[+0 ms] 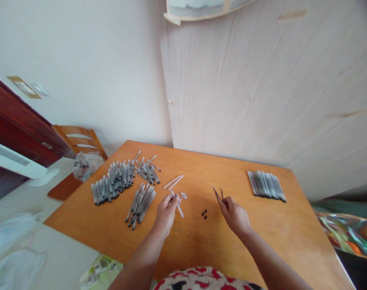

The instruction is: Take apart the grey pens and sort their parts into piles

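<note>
My left hand (166, 213) pinches a whitish pen barrel (180, 208) that slants down to the right. Just beyond its fingertips lie small clear plastic pieces (183, 196), too small to name. Two more pale barrels (174, 182) rest side by side farther back. To the right, my right hand (234, 212) is closed on thin dark pen refills (216, 194), whose tips fan out toward the back; how many it holds is unclear. Several small black plugs (204, 214) sit on the table between my hands.
Piles of pens with dark ends (115, 179) cover the left of the wooden table (201, 249), with a smaller bundle (140, 203) nearer me. A neat row of pens (266, 185) lies at the right. A chair (77, 139) stands behind the left edge; a wall borders the back.
</note>
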Demonstrator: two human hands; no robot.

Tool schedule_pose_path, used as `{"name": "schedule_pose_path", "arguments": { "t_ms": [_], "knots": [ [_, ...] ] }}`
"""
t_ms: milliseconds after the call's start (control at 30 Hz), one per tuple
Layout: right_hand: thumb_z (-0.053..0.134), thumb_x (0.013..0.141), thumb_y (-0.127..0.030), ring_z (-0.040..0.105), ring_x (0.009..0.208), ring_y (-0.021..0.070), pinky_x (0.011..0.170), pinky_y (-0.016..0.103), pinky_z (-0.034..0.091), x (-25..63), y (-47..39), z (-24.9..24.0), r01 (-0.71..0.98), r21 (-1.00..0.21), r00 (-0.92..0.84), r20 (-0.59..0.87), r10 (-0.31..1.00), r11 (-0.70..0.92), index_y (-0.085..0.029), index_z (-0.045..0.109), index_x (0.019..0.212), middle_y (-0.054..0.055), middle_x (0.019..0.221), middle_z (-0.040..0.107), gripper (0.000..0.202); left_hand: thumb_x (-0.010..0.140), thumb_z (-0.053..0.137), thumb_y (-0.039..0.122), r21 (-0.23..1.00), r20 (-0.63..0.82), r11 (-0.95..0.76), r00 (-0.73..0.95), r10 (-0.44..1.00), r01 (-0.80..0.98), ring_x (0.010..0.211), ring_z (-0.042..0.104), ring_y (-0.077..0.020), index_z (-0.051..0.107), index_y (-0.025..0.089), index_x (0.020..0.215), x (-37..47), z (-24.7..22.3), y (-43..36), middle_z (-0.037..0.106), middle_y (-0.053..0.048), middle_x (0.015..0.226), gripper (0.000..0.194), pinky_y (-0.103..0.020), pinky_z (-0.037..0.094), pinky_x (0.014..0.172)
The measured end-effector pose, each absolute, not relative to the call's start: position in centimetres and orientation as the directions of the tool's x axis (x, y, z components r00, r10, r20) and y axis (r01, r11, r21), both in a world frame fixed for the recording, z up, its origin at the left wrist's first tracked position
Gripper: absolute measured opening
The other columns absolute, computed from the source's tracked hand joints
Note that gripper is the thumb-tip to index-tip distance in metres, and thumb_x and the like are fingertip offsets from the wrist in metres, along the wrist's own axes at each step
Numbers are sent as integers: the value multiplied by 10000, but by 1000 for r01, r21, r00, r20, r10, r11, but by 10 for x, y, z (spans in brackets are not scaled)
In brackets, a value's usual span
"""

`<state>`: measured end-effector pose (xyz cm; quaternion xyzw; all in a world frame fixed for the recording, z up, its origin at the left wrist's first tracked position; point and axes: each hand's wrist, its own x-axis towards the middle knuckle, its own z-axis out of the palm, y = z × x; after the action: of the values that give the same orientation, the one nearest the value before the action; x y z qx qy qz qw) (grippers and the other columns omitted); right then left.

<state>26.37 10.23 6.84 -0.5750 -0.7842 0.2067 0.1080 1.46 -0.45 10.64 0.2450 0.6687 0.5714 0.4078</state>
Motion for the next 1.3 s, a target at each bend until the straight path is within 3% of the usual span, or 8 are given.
{"name": "schedule_pose_path", "arguments": {
  "t_ms": [133,200,367,467,600,767,1300],
  "knots": [
    [431,889,-323,629,867,198,752,289,453,255,105,85,631,-696,-384,105,917,343,-188,629,989,87,940,678,260,763,634,501,979,-203,184,-537,819,-89,887,620,-209,668,200,924,17,111,-1,687,-56,878,342,-295,450,815],
    [457,877,-350,619,846,199,773,304,468,248,105,97,533,-768,-396,146,907,356,-180,654,939,90,907,665,268,774,624,490,982,-186,179,-526,830,-65,900,626,-217,668,198,956,18,112,1,692,-69,924,347,-313,450,840],
    [574,833,-427,580,755,174,716,307,481,232,99,127,323,-911,-439,95,893,256,-158,635,1072,73,860,642,365,822,579,452,984,-85,150,-490,867,95,957,611,-228,668,208,950,16,109,4,688,-85,969,289,-339,437,881],
    [572,849,-471,560,720,154,675,285,479,225,94,139,157,-979,-446,46,894,128,-172,642,1022,55,824,639,352,836,568,430,966,5,117,-465,885,232,953,594,-227,676,209,921,15,109,3,670,-82,944,260,-342,429,885],
    [561,873,-469,555,686,143,667,288,484,217,90,152,-3,-999,-428,37,903,39,-176,651,1006,49,790,649,335,869,533,381,892,130,69,-401,907,446,960,570,-232,689,222,961,15,113,0,652,-88,953,241,-360,413,888],
    [581,864,-463,555,664,135,632,280,482,205,88,167,-78,-997,-416,50,908,19,-183,666,983,47,788,665,315,888,510,342,799,198,39,-323,926,600,933,566,-237,697,240,991,16,122,-2,647,-94,937,237,-366,411,861],
    [550,889,-457,527,667,130,607,257,448,200,89,156,-8,-999,-448,46,893,47,-176,644,975,33,766,633,308,931,447,319,580,200,47,-198,960,813,881,537,-219,669,247,1055,20,131,-6,618,-83,912,264,-330,382,773]
  ]
}}
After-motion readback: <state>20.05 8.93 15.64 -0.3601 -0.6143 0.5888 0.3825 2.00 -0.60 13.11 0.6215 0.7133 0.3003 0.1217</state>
